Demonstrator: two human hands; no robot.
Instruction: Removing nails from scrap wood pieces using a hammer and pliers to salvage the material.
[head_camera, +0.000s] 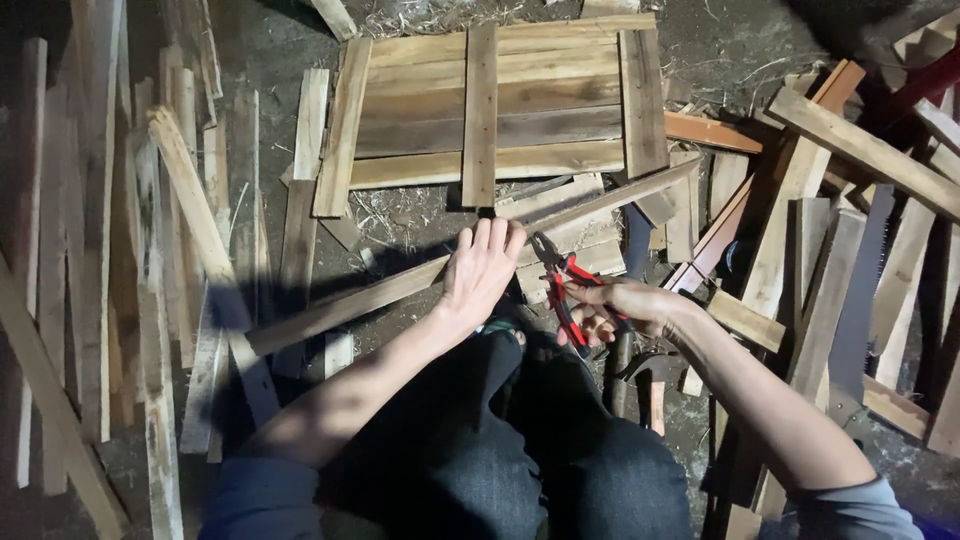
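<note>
Here, at frame centre, the left hand (482, 268) presses flat on a long diagonal slat (400, 285); the right hand (625, 305) grips red-handled pliers (562, 285). A slatted panel (490, 105) lies above, a handsaw (855, 300) at right.

place: a rough woodworking yard or shed where i work low to the ground
floor (420, 225): bare dirt, strewn with straw and chips
stock: loose wooden slats (190, 200) piled on both sides of me
work: a nailed slat panel (490, 110) lying ahead
tools: a handsaw (850, 310) among the boards
</note>
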